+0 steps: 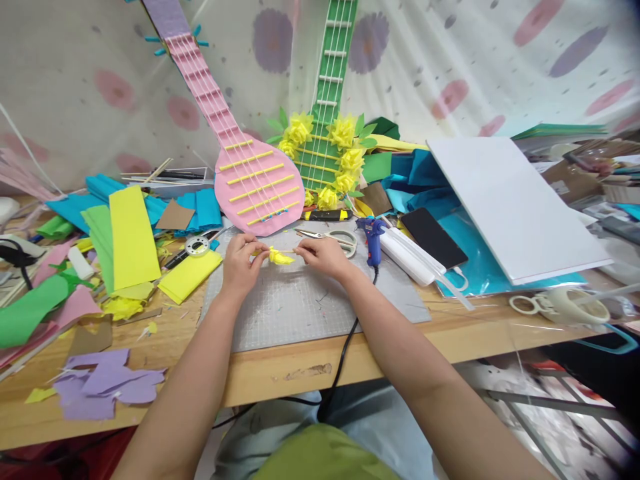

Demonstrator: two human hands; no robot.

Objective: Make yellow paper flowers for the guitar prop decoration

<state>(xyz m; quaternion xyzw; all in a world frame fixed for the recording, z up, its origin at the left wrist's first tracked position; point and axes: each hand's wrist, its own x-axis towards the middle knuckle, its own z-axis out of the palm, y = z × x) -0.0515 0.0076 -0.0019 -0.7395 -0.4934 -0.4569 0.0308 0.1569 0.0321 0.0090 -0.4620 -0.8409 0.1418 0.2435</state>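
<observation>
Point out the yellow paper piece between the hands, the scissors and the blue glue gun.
Yellow paper piece [280, 257]: head view, its crumpled middle.
Scissors [325, 235]: head view, where blades meet handles.
Blue glue gun [373, 241]: head view, upper grip.

From here I see a wood table [185, 328]: grey mat [300, 320] central, purple scraps [107, 381] near left, brown card [91, 337] just beyond, tape roll [566, 304] right.

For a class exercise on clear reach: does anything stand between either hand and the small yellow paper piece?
Nothing visible blocks either: the left hand pinches the yellow paper piece, and the right hand grips a thin stick meeting it. The scissors lie beyond, not between.
</observation>
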